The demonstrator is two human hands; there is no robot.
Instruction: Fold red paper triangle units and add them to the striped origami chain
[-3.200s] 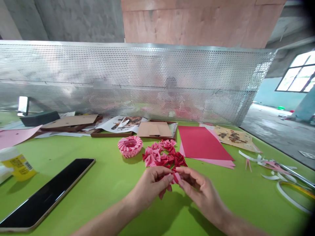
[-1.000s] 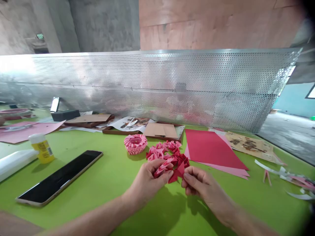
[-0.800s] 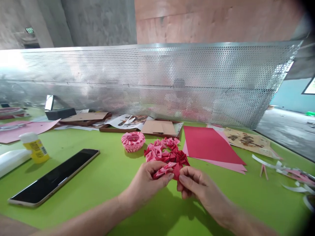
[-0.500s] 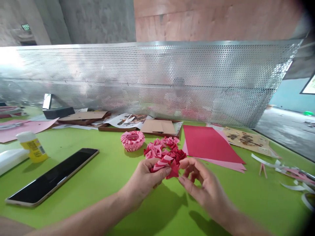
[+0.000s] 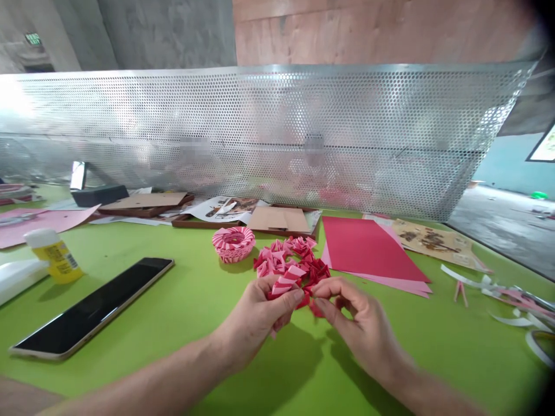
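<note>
- Left hand point(image 5: 258, 312): fingers closed, thumb on top, holding a pink-and-red striped paper piece point(image 5: 288, 280). A pink tip pokes out under the hand; can't tell if it's the same piece.
- Right hand point(image 5: 362, 318): thumb and index almost together, narrow gap. A small red paper piece point(image 5: 317, 310) shows right under the thumb; can't tell if it's gripped or just behind.
- Key relation: striped piece sits between the hands, above the counter point(image 5: 195, 306). Long axis is slanted, near-left end tucked into the left hand, free end pointing far-right.
- From the right fingers, that free end is left and slightly beyond. Just beside, no contact visible. Left hand is the nearer one, since it has the piece.
- Directly behind both hands: pile of folded paper pieces point(image 5: 277, 254), pink one side, dark red the other. The held piece overlaps it in view; whether they touch, can't tell.
- Left of the pile, near it: round woven paper basket point(image 5: 234, 256), upright, striped rim.
- Right of the pile: red sheet point(image 5: 370, 248), flat, pink paper showing from under its edges.
- Further out left: black phone point(image 5: 97, 306) lying flat, screen up, then yellow glue bottle point(image 5: 58, 260), upright.
- Far right: loose paper strips point(image 5: 515, 297), tangled.
</note>
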